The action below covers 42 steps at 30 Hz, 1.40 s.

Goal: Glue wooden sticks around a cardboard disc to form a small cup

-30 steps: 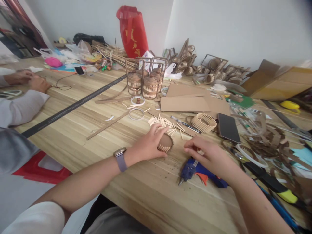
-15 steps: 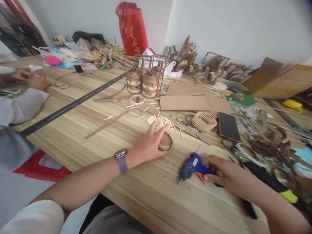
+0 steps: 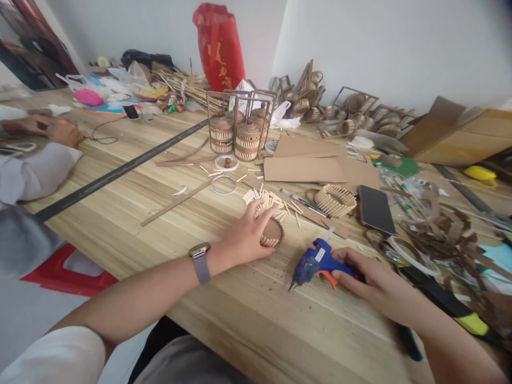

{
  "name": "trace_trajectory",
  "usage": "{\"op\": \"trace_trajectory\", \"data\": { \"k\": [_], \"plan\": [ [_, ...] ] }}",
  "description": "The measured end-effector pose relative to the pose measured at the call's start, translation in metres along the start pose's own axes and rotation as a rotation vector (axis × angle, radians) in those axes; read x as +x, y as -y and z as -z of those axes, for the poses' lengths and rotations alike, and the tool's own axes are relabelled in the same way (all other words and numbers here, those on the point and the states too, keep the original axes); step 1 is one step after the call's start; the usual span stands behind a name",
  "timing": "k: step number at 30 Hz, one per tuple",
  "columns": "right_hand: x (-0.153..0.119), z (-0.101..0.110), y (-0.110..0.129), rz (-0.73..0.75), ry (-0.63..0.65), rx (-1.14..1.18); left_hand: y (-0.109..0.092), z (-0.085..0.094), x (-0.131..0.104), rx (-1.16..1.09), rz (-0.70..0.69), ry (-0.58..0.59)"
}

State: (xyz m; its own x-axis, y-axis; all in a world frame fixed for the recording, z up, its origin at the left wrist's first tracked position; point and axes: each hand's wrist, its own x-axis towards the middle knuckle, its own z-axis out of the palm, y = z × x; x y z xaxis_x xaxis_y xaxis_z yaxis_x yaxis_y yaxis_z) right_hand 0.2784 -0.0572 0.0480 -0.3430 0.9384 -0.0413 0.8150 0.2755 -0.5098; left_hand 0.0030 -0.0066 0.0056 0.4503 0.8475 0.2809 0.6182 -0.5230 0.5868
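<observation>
My left hand, with a watch on the wrist, curves round the left side of a small round piece edged with short sticks, lying on the table. Its fingers grip that piece's rim. Just behind lies a pile of short wooden sticks. My right hand is wrapped round the handle of a blue glue gun with an orange trigger. The gun's metal nozzle points down and left above the table, to the right of the round piece.
Behind stand lidded stick baskets in frames, cardboard sheets, a stick ring and a phone. Brown strips and a black-and-yellow tool lie right. Another person's hands are at far left.
My right hand has lifted the glue gun slightly and moved it a little to the left. My left hand stays at the round piece.
</observation>
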Motion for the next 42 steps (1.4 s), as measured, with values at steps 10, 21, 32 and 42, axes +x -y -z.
{"op": "trace_trajectory", "data": {
  "k": [10, 21, 32, 42],
  "plan": [
    [0.001, -0.02, -0.009, -0.207, -0.149, 0.44, -0.001, 0.001, 0.0, 0.022, 0.006, 0.014],
    [0.007, -0.037, 0.005, 0.029, -0.098, 0.156, 0.002, -0.002, -0.001, 0.005, -0.018, -0.011],
    [0.009, -0.038, 0.022, 0.091, -0.081, 0.134, 0.002, -0.001, -0.001, 0.003, -0.041, -0.017],
    [0.01, -0.04, 0.023, 0.089, -0.065, 0.138, 0.003, -0.002, -0.001, -0.025, -0.055, -0.025]
  ]
}}
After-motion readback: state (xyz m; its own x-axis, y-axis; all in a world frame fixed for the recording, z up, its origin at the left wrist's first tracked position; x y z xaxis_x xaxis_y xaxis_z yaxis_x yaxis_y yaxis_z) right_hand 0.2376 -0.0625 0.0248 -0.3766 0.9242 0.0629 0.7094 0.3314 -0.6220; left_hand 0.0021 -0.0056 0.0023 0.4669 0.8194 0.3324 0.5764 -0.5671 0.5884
